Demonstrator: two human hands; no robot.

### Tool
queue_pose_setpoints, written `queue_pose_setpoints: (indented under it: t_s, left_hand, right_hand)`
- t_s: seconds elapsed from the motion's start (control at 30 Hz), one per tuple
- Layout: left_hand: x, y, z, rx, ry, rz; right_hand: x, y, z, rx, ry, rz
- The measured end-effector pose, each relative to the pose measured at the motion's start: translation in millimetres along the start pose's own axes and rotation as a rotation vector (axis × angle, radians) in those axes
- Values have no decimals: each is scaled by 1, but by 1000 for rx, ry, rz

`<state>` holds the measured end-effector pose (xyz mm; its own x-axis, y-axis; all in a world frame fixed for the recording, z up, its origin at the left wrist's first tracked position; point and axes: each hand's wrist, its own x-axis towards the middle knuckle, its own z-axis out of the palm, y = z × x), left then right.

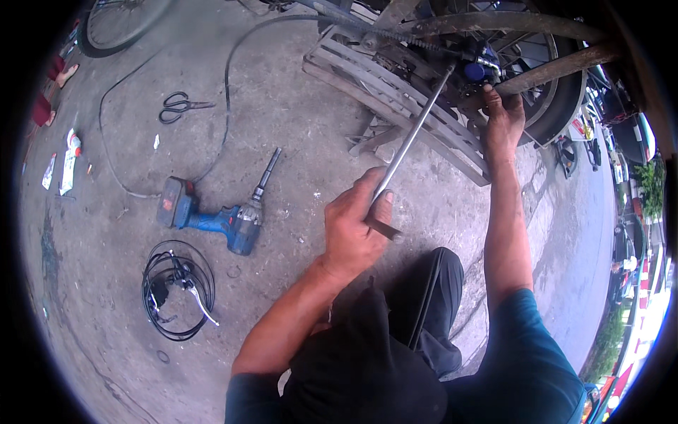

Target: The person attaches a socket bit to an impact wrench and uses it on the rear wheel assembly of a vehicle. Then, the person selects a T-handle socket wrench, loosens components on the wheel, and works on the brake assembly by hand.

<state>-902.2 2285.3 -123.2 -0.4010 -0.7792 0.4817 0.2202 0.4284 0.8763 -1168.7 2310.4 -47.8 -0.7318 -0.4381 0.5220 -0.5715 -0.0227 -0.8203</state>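
Note:
My left hand (357,230) is closed around a T-handle wrench (417,131). Its long silver shaft slants up to the right. The far tip meets the mechanism beside the wheel hub. Part of the crossbar sticks out below my thumb. My right hand (505,127) reaches up to the hub, fingers bent and thumb raised, touching the parts there; what it grips is hidden. Just above my right thumb sits a small blue and silver part (480,69) that looks like a brake caliper. The spoked wheel (558,106) stands behind it, crossed by rusty frame bars (558,69).
A slatted metal rack (395,92) lies left of the wheel. On the concrete are a blue cordless impact wrench (233,222), black scissors (183,106), a coiled cable with a brake lever (180,290) and a white tube (69,162). A long black cable (227,85) curves across the floor.

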Motion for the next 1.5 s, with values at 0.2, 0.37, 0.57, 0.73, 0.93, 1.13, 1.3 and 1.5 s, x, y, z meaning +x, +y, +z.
queue_pose_setpoints:
  t_s: [0.2,0.37,0.57,0.73,0.93,1.13,1.3,1.5]
  left_hand:
    - [-5,0,5,-67,1,-85]
    - [-4,0,6,200,-3,164]
    - [-6,3,11,308,-25,210]
    - [-9,8,15,297,-44,175]
    - [-12,9,17,252,-41,130]
    - [-14,5,18,206,-61,87]
    - [-4,9,14,294,-65,186]
    - [25,47,-7,727,-276,389]
  right_hand:
    - [-2,-9,2,-38,-14,22]
    - [-1,-5,2,-32,-8,13]
    - [-1,-5,1,2,-19,-9]
    - [-2,-8,1,-16,-2,14]
    - [-1,-3,0,-33,-15,7]
    - [-2,-4,3,17,-15,-10]
    - [1,-1,-1,-2,-24,-2]
    - [1,1,-1,-3,-25,27]
